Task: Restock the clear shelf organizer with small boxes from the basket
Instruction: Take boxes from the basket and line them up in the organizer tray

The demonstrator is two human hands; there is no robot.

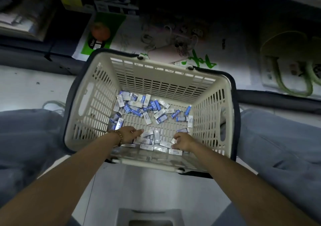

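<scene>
Cream plastic basket [173, 81] on a pale smooth floor [26, 90], between two knees in grey-blue cloth. Rectangular, with rounded corners. Four walls and the bottom pierced by rows of narrow slots, with one long oval hand-hole in each of the two side walls. Two dark handles [234, 100] folded down flat along the rim.

Small boxes [139, 104] loose on the basket bottom: slim rectangular cartons, glossy, white with blue panels and fine print too small to read. Several dozen, too jumbled for an exact count. One thick heap against the far wall, a thinner scatter in the middle, a flatter layer of mostly white faces along the near wall.

Two bare forearms down inside the basket at the near wall. Left hand [129, 134] low over the near layer, fingers stretched forward and fairly straight, tips on a flat white box [146, 133]; no clear grasp visible. One bracelet [119, 137] of round brown beads at that wrist.

Right hand [182, 141] just beside the near layer, fingers curled, thumb and fingertips pinching a single box [174, 141] held end-up above its neighbours.

Beyond the basket, flat printed cardboard [104, 34] in green and white.
</scene>
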